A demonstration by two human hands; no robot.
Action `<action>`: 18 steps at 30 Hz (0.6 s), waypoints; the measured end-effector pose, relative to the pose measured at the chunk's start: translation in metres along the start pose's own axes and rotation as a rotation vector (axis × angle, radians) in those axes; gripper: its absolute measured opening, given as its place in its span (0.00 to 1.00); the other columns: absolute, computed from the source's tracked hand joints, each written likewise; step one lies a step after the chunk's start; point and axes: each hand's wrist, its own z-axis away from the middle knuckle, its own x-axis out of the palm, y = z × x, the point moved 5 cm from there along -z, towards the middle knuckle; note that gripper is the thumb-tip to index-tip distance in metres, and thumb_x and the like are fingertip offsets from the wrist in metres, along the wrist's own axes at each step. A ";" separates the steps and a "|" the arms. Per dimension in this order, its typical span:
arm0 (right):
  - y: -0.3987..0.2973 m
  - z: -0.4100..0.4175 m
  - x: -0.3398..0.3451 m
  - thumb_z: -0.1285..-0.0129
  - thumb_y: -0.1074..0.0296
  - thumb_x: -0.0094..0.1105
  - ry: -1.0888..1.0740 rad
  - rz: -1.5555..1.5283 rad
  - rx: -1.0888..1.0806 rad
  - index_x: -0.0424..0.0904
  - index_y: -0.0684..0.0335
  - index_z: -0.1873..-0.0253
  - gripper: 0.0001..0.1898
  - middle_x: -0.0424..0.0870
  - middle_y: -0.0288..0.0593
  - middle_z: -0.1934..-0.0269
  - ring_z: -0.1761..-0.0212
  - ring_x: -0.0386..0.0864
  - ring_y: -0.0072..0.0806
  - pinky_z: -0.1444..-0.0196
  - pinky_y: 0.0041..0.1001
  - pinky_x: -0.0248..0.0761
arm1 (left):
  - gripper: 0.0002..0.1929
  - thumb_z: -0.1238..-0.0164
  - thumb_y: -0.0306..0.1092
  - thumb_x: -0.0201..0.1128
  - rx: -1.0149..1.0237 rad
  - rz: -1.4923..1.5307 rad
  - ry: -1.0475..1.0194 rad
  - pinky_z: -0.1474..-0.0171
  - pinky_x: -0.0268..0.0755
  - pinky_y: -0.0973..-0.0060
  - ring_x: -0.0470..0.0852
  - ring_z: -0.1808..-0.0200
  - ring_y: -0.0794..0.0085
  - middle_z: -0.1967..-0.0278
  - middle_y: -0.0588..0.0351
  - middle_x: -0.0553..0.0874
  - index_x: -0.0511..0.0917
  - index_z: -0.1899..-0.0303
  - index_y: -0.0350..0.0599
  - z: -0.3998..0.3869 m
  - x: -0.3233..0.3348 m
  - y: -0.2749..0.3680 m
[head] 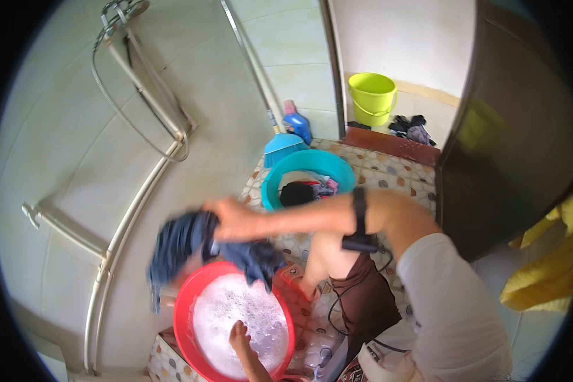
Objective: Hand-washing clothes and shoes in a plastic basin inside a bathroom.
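Note:
My right hand point(234, 219) is shut on a dark blue garment point(184, 238); the hand and cloth are blurred. The cloth hangs in folds on both sides of my hand, part of it over the far rim of a red basin point(184, 296). White foam point(238, 305) covers the liquid inside the basin. Low in the view, my left hand point(240, 336) is over the near part of the foam. Nothing shows in it, but its fingers are too small and bunched to tell their state.
Beyond my right arm stands a teal basin point(310, 157) with clothes point(310, 191). A blue broom point(284, 145) and a blue bottle point(297, 125) lean near the wall. A yellow-green bucket point(372, 100) stands past the doorway sill point(391, 145). Wall pipes point(138, 191) run along the left.

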 end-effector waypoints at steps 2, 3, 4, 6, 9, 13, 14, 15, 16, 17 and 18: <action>0.011 -0.023 -0.058 0.64 0.62 0.64 0.116 0.032 0.097 0.77 0.71 0.53 0.29 0.83 0.57 0.61 0.59 0.82 0.42 0.53 0.35 0.73 | 0.25 0.39 0.51 0.60 0.046 -0.361 0.040 0.46 0.70 0.62 0.82 0.50 0.57 0.55 0.46 0.85 0.80 0.52 0.37 -0.023 -0.022 -0.075; 0.020 -0.022 -0.094 0.65 0.63 0.64 0.179 0.145 0.194 0.77 0.72 0.52 0.31 0.83 0.57 0.61 0.59 0.82 0.42 0.53 0.34 0.74 | 0.25 0.41 0.52 0.62 0.078 -0.532 0.026 0.46 0.71 0.62 0.82 0.51 0.54 0.56 0.43 0.85 0.81 0.53 0.37 -0.012 -0.013 -0.095; 0.031 -0.016 -0.128 0.62 0.64 0.64 0.375 0.299 0.042 0.78 0.72 0.54 0.26 0.84 0.57 0.63 0.63 0.83 0.42 0.56 0.34 0.75 | 0.27 0.42 0.54 0.61 0.026 -0.651 -0.032 0.44 0.70 0.61 0.81 0.49 0.52 0.54 0.40 0.83 0.81 0.52 0.39 0.001 -0.007 -0.113; 0.089 -0.001 -0.179 0.60 0.64 0.64 0.418 0.292 0.277 0.74 0.74 0.47 0.31 0.82 0.60 0.58 0.56 0.82 0.43 0.51 0.33 0.73 | 0.30 0.44 0.58 0.60 -0.084 -0.799 -0.147 0.42 0.68 0.60 0.79 0.47 0.49 0.52 0.38 0.82 0.81 0.50 0.42 0.023 0.005 -0.133; 0.145 0.036 -0.198 0.54 0.67 0.62 0.482 0.659 0.417 0.62 0.67 0.36 0.36 0.80 0.61 0.55 0.51 0.79 0.50 0.47 0.38 0.70 | 0.30 0.41 0.62 0.54 -0.174 -0.848 -0.176 0.42 0.68 0.59 0.79 0.46 0.48 0.52 0.40 0.82 0.81 0.50 0.45 0.052 0.013 -0.132; 0.243 0.069 -0.174 0.51 0.60 0.63 0.190 0.932 0.751 0.64 0.64 0.35 0.37 0.77 0.61 0.48 0.46 0.76 0.52 0.43 0.39 0.68 | 0.32 0.36 0.65 0.48 -0.186 -0.862 -0.195 0.42 0.64 0.52 0.79 0.48 0.47 0.56 0.42 0.84 0.82 0.54 0.43 0.069 0.023 -0.149; 0.260 0.064 -0.149 0.51 0.58 0.62 -0.220 0.933 0.719 0.69 0.65 0.39 0.33 0.77 0.60 0.49 0.46 0.75 0.52 0.43 0.38 0.68 | 0.32 0.37 0.65 0.50 -0.037 -0.899 -0.120 0.41 0.62 0.51 0.78 0.47 0.49 0.57 0.43 0.84 0.82 0.55 0.42 0.071 0.028 -0.145; 0.273 0.071 -0.128 0.50 0.56 0.61 -0.627 0.913 0.675 0.74 0.66 0.43 0.29 0.78 0.59 0.49 0.46 0.75 0.51 0.42 0.37 0.68 | 0.31 0.39 0.65 0.52 0.115 -0.936 -0.057 0.39 0.59 0.49 0.77 0.45 0.51 0.57 0.45 0.84 0.81 0.57 0.42 0.074 0.034 -0.140; 0.270 0.061 -0.102 0.49 0.55 0.60 -0.708 0.886 0.566 0.77 0.65 0.47 0.26 0.79 0.58 0.51 0.48 0.77 0.50 0.44 0.38 0.69 | 0.31 0.39 0.65 0.52 0.104 -0.942 -0.065 0.39 0.59 0.49 0.77 0.45 0.51 0.57 0.45 0.84 0.81 0.57 0.42 0.076 0.038 -0.138; 0.270 0.046 -0.069 0.49 0.54 0.60 -0.785 0.856 0.457 0.80 0.65 0.51 0.24 0.80 0.56 0.52 0.49 0.78 0.49 0.46 0.38 0.70 | 0.29 0.41 0.64 0.55 0.288 -1.010 -0.056 0.38 0.58 0.49 0.75 0.43 0.53 0.56 0.45 0.83 0.80 0.58 0.42 0.079 0.044 -0.128; 0.270 0.033 -0.034 0.48 0.54 0.59 -0.872 0.838 0.389 0.81 0.64 0.54 0.22 0.81 0.56 0.55 0.52 0.79 0.49 0.49 0.39 0.71 | 0.28 0.43 0.62 0.59 0.471 -1.071 -0.044 0.37 0.56 0.49 0.73 0.41 0.54 0.55 0.45 0.82 0.79 0.59 0.42 0.082 0.049 -0.118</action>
